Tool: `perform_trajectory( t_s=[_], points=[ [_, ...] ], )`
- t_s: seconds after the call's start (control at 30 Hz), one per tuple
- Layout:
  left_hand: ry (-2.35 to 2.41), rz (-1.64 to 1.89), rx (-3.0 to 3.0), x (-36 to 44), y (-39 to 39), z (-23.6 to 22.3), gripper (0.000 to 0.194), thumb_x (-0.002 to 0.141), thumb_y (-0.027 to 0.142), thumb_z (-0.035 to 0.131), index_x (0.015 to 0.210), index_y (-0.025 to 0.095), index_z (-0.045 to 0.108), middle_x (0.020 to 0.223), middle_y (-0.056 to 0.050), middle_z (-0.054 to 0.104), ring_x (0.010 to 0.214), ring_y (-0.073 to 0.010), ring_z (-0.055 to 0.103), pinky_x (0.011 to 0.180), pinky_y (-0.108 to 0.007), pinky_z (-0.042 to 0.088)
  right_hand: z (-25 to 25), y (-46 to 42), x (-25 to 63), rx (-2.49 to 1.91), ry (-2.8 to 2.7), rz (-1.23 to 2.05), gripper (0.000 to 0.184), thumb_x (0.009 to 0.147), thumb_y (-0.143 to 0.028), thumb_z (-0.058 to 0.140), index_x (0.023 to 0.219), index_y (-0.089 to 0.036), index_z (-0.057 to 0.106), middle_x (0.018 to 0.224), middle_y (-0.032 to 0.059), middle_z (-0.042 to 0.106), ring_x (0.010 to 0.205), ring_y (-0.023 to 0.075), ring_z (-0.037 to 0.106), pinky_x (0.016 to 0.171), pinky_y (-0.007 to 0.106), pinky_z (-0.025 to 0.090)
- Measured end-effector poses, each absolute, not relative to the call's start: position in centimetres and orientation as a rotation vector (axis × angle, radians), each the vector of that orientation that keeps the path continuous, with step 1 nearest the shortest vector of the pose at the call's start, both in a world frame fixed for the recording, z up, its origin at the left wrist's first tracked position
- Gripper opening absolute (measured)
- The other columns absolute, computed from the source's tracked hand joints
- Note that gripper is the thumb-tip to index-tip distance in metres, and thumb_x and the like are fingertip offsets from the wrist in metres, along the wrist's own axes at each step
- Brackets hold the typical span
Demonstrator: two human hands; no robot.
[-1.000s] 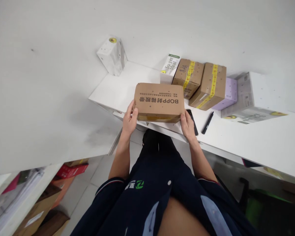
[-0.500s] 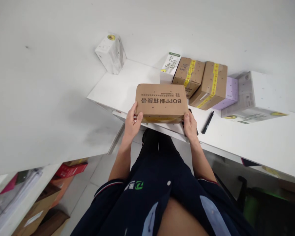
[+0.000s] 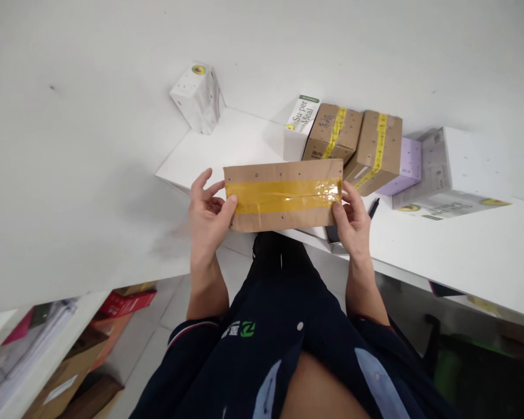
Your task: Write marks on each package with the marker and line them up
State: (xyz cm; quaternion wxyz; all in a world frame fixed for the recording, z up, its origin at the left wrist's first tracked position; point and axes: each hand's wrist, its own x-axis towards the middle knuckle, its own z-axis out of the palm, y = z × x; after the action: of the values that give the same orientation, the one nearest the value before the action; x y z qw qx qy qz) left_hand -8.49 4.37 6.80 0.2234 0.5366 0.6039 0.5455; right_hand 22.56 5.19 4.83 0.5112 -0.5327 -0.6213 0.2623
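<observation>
I hold a brown cardboard box up in front of me, over the near edge of the white table. Its face sealed with a strip of yellow tape is turned toward me. My left hand grips the box's left end, thumb on the front and fingers spread behind. My right hand grips the right end in the same way. A black phone lies on the table just below the box, partly hidden by my right hand.
On the table behind stand a white "Super Meal" carton, two brown boxes with yellow tape, a lilac box, a large white box and a black pen. A small white box sits at the far left corner. Shelves with cartons are at lower left.
The box has been lifted off the table and tipped toward me, so the taped face now shows instead of the printed face. Both hands rose with it.
</observation>
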Motion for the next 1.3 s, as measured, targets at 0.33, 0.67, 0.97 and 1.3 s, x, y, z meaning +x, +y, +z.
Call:
perform_trajectory(
  t_s=[0.33, 0.67, 0.97, 1.3],
  points=[
    [2.003, 1.446, 2.18, -5.3, 5.4, 5.4, 0.021, 0.097, 0.036, 0.061, 0.111, 0.026, 0.073, 0.136, -0.009, 0.061, 0.124, -0.0259, 0.055, 0.105, -0.046, 0.046, 4.4, 7.0, 21.6, -1.361, -1.65, 0.297, 0.039, 0.103, -0.047, 0.044, 0.126, -0.025, 0.068, 0.111, 0.0109, 0.069, 0.106, 0.0237, 0.066, 0.098, 0.048, 0.056],
    [1.868, 1.008, 2.562, 0.4, 4.9, 5.1, 0.043, 0.092, 0.059, 0.063, 0.126, 0.036, 0.071, 0.123, -0.014, 0.063, 0.116, -0.034, 0.049, 0.098, -0.052, 0.034, 4.3, 6.2, 21.9, -1.326, -1.819, 0.313, 0.035, 0.096, -0.051, 0.059, 0.12, -0.026, 0.063, 0.132, 0.0133, 0.05, 0.11, 0.0258, 0.059, 0.087, 0.047, 0.062],
    [1.92, 0.896, 2.432, 2.6, 5.8, 5.5, 0.044, 0.094, 0.061, 0.057, 0.122, 0.03, 0.072, 0.115, -0.014, 0.061, 0.11, -0.0324, 0.05, 0.098, -0.05, 0.032, 4.4, 6.2, 21.8, -1.371, -1.822, 0.366, 0.038, 0.095, -0.054, 0.059, 0.12, -0.027, 0.065, 0.136, 0.0128, 0.048, 0.107, 0.0252, 0.059, 0.096, 0.051, 0.058],
    [1.834, 1.053, 2.345, 2.1, 6.3, 4.2, 0.047, 0.092, 0.065, 0.056, 0.121, 0.032, 0.073, 0.115, -0.013, 0.063, 0.115, -0.0331, 0.05, 0.104, -0.052, 0.029, 3.1, 5.7, 27.3, -1.553, -1.485, 0.32, 0.035, 0.093, -0.049, 0.059, 0.117, -0.025, 0.066, 0.119, 0.0088, 0.062, 0.082, 0.0161, 0.063, 0.079, 0.037, 0.06]
  ],
)
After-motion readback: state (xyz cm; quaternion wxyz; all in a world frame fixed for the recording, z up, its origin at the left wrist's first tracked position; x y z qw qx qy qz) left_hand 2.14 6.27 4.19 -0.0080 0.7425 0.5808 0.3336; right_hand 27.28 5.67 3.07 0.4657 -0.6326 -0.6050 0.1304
